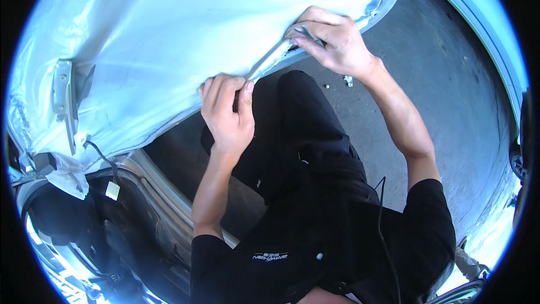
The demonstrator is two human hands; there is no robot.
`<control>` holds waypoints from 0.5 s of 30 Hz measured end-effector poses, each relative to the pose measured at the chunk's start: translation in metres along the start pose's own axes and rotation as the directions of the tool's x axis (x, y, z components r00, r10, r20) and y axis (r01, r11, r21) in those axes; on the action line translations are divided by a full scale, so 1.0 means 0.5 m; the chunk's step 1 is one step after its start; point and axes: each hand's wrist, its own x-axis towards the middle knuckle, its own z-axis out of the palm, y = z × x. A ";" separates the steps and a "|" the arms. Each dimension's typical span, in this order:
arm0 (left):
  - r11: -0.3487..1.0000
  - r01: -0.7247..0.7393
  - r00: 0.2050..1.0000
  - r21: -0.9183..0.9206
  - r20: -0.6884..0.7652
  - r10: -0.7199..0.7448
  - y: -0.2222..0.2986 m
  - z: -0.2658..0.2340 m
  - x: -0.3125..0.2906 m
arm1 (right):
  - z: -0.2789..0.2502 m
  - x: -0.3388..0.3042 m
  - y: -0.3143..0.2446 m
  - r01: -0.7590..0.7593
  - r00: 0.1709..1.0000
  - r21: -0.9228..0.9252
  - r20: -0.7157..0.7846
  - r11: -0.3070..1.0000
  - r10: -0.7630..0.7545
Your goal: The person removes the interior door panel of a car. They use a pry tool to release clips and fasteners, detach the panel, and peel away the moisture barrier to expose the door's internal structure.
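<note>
Though it's slim, the tool (266, 59) gleams.

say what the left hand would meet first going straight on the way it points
Probably the white film, right ahead of the fingers of the left hand; whether they already touch it is unclear.

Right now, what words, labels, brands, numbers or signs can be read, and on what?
Black shirt: pale printed lettering, which I won't copy out.
Trousers: pale mark, too small to read.
White tag: no readable text.
Metal tool: no readable text.
</note>
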 end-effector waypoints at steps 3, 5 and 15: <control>0.978 0.177 0.974 -0.114 0.166 -0.157 -0.001 -0.041 0.033 | 0.005 -0.001 0.009 0.020 1.000 -0.020 -0.011 1.000 -0.020; 0.988 0.150 0.954 -0.037 0.269 -0.135 -0.008 -0.064 0.063 | 0.009 0.000 0.013 0.039 0.999 -0.033 -0.016 0.999 -0.039; 0.993 0.120 0.782 0.010 0.615 -0.100 -0.069 -0.109 0.190 | 0.050 -0.055 -0.156 -0.241 0.967 0.028 -0.077 0.970 0.242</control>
